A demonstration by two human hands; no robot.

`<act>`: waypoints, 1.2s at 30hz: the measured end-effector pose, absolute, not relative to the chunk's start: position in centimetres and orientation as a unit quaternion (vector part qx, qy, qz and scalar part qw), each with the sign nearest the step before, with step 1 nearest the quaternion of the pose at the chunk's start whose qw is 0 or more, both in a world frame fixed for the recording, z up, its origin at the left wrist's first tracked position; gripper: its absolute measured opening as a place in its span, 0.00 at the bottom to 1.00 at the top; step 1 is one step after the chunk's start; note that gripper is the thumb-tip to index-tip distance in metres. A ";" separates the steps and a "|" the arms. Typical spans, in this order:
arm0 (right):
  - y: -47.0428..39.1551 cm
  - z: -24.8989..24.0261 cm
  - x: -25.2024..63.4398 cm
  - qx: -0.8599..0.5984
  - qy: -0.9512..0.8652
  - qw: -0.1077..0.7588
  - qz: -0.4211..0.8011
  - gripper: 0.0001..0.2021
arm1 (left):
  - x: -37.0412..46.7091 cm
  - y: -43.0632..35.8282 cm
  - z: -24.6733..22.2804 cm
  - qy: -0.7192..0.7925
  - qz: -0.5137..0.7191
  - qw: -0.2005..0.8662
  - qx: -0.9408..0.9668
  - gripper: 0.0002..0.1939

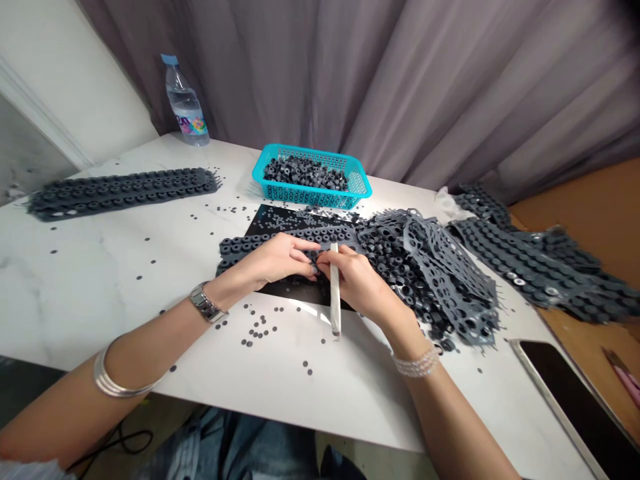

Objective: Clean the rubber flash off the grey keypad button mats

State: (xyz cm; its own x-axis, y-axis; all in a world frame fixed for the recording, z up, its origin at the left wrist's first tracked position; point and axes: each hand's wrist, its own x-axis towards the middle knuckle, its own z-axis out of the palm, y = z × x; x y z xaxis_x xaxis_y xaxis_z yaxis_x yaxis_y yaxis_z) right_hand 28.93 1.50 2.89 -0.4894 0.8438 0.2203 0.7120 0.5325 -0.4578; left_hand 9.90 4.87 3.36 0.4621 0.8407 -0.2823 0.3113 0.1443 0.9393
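Note:
A dark rubber strip with rows of ring-shaped parts (240,245) lies across a black mat (295,291) at the middle of the white table. My left hand (280,259) rests over the strip, its fingers bent and its fingertips at the strip's near edge, close to my right hand. Pinched in my right hand (353,273) is a flat whitish stick (335,300) that points toward me; its far end is by the strip. Whatever lies between the fingertips of the two hands is too small to make out. Right of the strip is a pile of loose black rings (400,267).
Behind the mat stands a turquoise basket (313,197) of small black parts. Stacked strips (125,193) and a water bottle (186,107) are at left. Perforated sheets (450,273), more strips (540,267) and a phone (570,400) lie at right. Small black discs are scattered about.

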 end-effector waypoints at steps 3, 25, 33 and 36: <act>1.5 2.9 28.9 -0.457 -0.851 0.209 0.153 0.07 | 10.0 4.8 3.5 0.469 0.222 0.596 0.613 0.33; 2.0 2.3 29.5 -0.485 -0.814 0.272 0.166 0.08 | 9.5 5.2 3.0 0.434 0.248 0.639 0.585 0.32; 2.1 2.3 29.5 -0.532 -0.788 0.273 0.147 0.07 | 9.4 5.3 2.8 0.434 0.263 0.654 0.561 0.28; 2.2 2.4 29.6 -0.575 -0.750 0.303 0.123 0.13 | 9.6 5.2 2.9 0.438 0.271 0.676 0.527 0.20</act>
